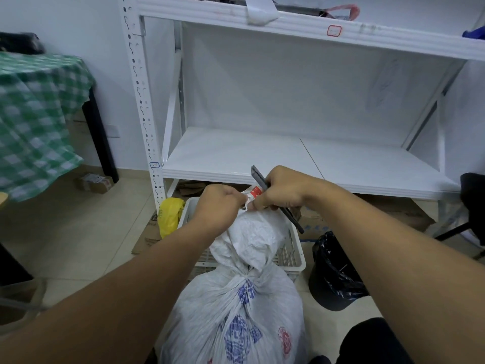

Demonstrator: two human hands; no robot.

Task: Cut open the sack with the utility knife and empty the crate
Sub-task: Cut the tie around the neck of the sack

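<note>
While the white sack [236,306] hides most of the crate [294,254], left hand [220,206] pinches its twisted top; right hand [280,190] grips the utility knife [292,218], blade not discernible.

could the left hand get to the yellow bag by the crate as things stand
Probably yes, but not right now: the left hand is pinching the sack's top. The yellow bag lies just left of the crate with open floor around it, so nothing blocks it.
</note>
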